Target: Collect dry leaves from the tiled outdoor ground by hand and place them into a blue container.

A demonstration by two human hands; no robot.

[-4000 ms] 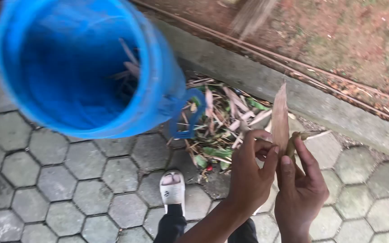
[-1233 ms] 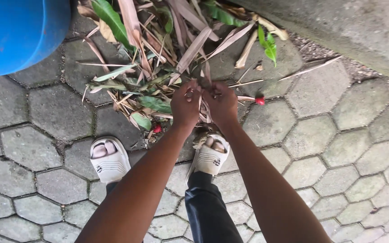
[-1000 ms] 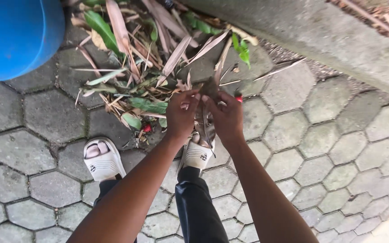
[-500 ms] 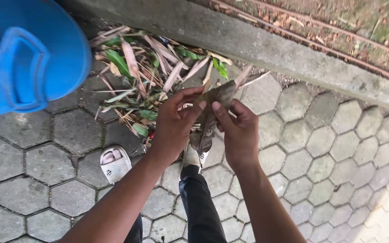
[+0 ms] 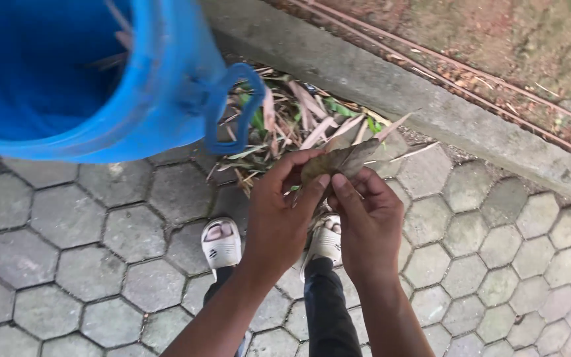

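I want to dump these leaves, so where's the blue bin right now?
The blue bin fills the head view's upper left, beside the leaf pile and left of both hands.

Both forearms are bare, with no sleeves, watch or rings showing on the left hand [image 5: 279,218] or the right hand [image 5: 368,225]. Below them are dark trousers [image 5: 325,311] and white slide sandals [image 5: 221,241] with small dark strap marks, open at the toes.

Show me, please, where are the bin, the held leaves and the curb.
bin [image 5: 160,99], head view, on its outer blue wall.
leaves [image 5: 342,160], head view, on the brown blade above the fingers.
curb [image 5: 431,112], head view, on its concrete top.
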